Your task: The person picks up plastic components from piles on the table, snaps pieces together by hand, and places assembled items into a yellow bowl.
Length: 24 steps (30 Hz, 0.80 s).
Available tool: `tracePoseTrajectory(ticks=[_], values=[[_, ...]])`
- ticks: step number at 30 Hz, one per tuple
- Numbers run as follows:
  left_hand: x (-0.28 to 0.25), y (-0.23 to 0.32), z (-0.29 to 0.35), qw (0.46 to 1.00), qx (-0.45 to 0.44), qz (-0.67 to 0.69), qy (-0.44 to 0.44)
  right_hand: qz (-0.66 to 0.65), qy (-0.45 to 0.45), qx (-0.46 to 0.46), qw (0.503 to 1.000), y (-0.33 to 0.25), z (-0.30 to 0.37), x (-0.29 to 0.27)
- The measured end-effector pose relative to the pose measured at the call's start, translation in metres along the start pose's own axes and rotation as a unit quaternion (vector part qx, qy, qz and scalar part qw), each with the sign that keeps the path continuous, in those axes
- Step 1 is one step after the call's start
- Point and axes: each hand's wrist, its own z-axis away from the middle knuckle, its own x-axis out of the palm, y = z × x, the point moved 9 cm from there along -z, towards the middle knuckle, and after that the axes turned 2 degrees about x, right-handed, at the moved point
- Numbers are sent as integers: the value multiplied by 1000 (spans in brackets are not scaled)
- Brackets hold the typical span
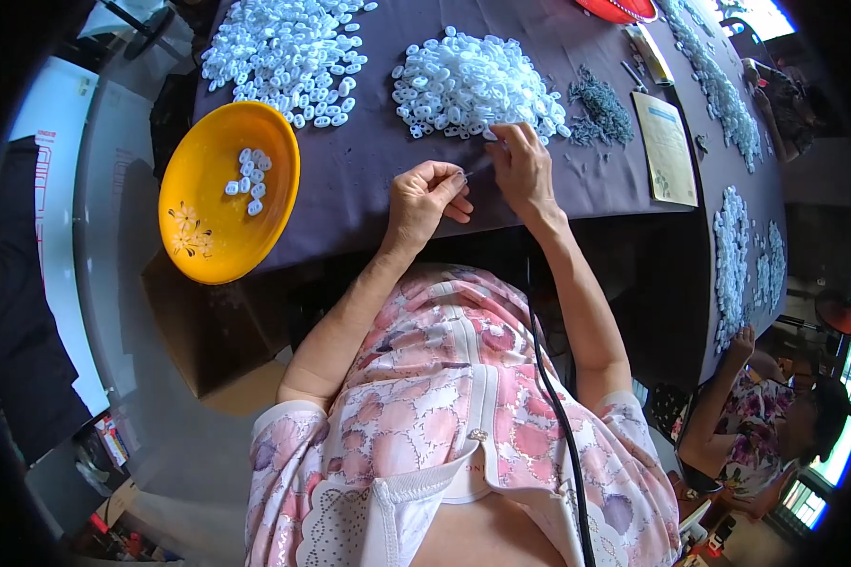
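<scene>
My left hand [427,197] is closed in a pinch over the near edge of the table. Something tiny sits at its fingertips, too small to make out. Beside it, my right hand [525,172] reaches the near edge of a heap of small white oval plastic pieces [477,83], its fingers bent around one white piece [489,135]. Right of that heap lies a pile of tiny grey-green parts [600,109]. To the left, an orange oval dish [184,180] with a flower print holds several white pieces [253,176].
Another heap of white pieces [284,47] lies at the far left on the dark tablecloth [369,180]. A tan booklet [665,149] lies at the right. A cardboard box [213,345] stands below the dish. Another person [756,425] sits at the right by more white pieces [731,269].
</scene>
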Motion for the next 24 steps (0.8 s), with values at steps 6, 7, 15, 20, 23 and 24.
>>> tracePoseTrajectory(ticks=[6,7,15,20,23,24], values=[[-1,-2,-2,1000,-4,4,-4,69,-53,27,996,7,-5,18],[-1,-3,-2,1000,-5,4,-4,81,-63,24,994,8,-6,20],[-2,0,-2,1000,5,-15,-2,43,-36,27,998,11,-11,13],[-3,-2,-1,1000,-2,-13,-2,78,-52,5,996,5,-7,16],[-1,-1,0,1000,-3,-14,-7,41,-29,-50,997,-2,4,9],[0,0,0,1000,0,-17,-6,41,-30,-50,997,-2,7,7]])
